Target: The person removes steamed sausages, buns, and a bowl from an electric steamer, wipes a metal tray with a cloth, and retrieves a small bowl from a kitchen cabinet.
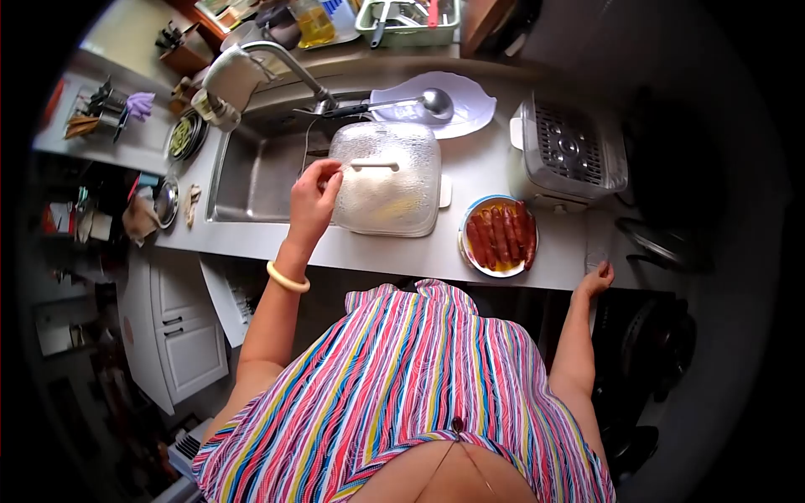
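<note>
My left hand (pixel 317 194), with a pale bangle on the wrist, is at the left edge of a clear, steamed-up square lid (pixel 386 197). Its fingers are curled together, and whatever they may hold is hidden. The lid has a white bar handle (pixel 375 165) on top, and pale food shows dimly beneath it. At the counter's front edge on the right, my right hand (pixel 597 278) is closed; I cannot make out anything in it. Between the hands stands a round bowl (pixel 464 243) of reddish-brown sausages (pixel 503 235) in yellowish liquid.
Behind the lid, a ladle (pixel 436 102) rests on a white leaf-shaped plate (pixel 476 109). A steel sink (pixel 251 172) with a faucet (pixel 293 63) is at the left. A steamer base with a perforated top (pixel 570 147) stands at the right, near a dark pan (pixel 662 243).
</note>
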{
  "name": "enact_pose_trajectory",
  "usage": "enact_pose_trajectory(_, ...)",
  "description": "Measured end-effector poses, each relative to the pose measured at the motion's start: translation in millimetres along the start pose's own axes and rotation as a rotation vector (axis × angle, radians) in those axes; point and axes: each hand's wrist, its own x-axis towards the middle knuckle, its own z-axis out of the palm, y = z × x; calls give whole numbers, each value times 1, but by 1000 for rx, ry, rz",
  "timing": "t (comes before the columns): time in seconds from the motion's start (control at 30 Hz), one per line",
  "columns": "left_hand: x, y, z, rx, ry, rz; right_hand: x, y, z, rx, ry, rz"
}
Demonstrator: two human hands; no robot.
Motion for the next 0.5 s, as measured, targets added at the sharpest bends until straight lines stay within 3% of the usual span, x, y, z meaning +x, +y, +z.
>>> enact_pose_trajectory(0.1,19,12,1,256,-51,219,21,26,3,-249,-77,11)
enact_pose_trajectory(0.2,31,12,3,319,-132,215,21,6,2,-527,-105,-3)
enact_pose_trajectory(0.27,36,9,2,396,-160,342,9,-21,-4,-624,-84,-41)
enact_pose_trajectory(0.4,51,-3,15,538,-328,530,-31,-56,-19,-304,-31,-180)
enact_pose_trajectory(0.5,62,-12,23,655,-450,572,-54,-61,-22,-136,-177,-314)
